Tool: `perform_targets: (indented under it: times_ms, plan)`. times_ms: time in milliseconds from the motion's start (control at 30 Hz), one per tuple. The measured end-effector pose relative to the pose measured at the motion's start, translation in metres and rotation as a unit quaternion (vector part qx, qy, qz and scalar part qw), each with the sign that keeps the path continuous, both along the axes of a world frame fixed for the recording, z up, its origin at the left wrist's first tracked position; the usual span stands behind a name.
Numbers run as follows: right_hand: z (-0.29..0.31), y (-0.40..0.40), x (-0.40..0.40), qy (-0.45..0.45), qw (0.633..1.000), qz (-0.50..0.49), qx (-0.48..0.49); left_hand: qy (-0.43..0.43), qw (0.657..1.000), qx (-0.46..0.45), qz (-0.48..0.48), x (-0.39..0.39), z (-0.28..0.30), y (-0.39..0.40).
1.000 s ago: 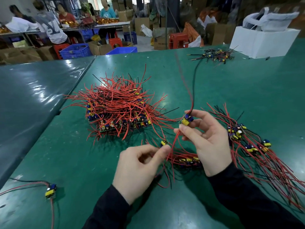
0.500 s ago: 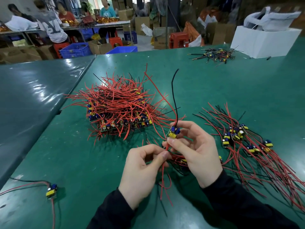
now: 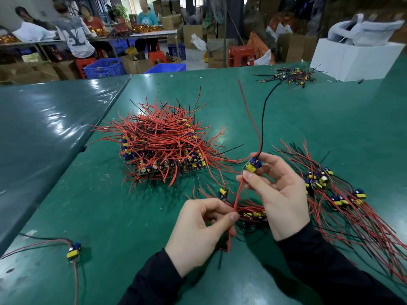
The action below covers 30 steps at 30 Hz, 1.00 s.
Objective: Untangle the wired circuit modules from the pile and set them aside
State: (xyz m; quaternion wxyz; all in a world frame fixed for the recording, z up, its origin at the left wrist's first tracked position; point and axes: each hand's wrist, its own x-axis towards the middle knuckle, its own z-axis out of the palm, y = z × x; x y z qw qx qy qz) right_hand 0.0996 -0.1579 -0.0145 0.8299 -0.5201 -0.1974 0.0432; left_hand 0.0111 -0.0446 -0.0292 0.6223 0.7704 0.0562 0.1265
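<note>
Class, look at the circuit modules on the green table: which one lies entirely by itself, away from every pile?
The lone module at the near left edge, its wires trailing leftward; all others sit in heaps or in a hand.

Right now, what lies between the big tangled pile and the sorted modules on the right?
In the head view, between the big pile and the sorted modules, the right hand holds one module up, its red wire running down to the left hand.

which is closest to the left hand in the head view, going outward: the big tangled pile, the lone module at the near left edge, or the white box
From the left hand:
1. big tangled pile, just beyond it, up and left.
2. lone module, off to its left by the table's near edge.
3. white box, far corner, up right.
</note>
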Motion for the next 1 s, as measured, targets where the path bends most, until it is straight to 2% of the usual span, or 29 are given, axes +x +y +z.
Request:
perform_targets:
  times_ms: [267,367,500,633,733,800,867,900,933,1000]
  plan:
    - [0.007,-0.004,0.008,0.002,0.998,-0.059,0.026,0.045,0.998,-0.026,-0.047,-0.002,0.000,0.003]
    - [0.006,-0.002,0.008,0.002,0.998,-0.054,0.013,0.026,0.999,0.007,-0.024,-0.002,-0.005,-0.001]
    - [0.008,-0.006,0.012,0.009,0.996,-0.079,0.033,0.017,0.997,0.047,-0.063,-0.002,-0.005,-0.008]
    - [0.011,-0.010,0.009,0.024,0.998,-0.048,0.021,0.004,0.996,0.068,-0.053,-0.004,-0.009,-0.010]
    - [0.028,-0.031,0.027,0.023,0.999,-0.031,-0.014,-0.008,0.994,0.068,-0.082,-0.004,-0.009,-0.012]
    - [0.044,-0.056,0.047,0.048,0.995,-0.023,-0.087,-0.024,0.997,0.043,-0.060,-0.001,-0.007,-0.008]
    - [0.052,-0.083,0.068,0.091,0.971,-0.015,-0.221,-0.057,0.997,0.054,0.017,0.003,-0.006,0.000]
    - [0.052,-0.096,0.078,0.099,0.944,-0.009,-0.315,-0.068,0.994,0.066,0.062,0.004,-0.007,0.004]
    - [0.050,-0.107,0.088,0.087,0.902,-0.008,-0.423,-0.075,0.989,0.074,0.104,0.005,-0.007,0.009]
    - [0.046,-0.123,0.102,0.023,0.796,-0.010,-0.604,-0.088,0.979,0.082,0.165,0.007,-0.009,0.017]
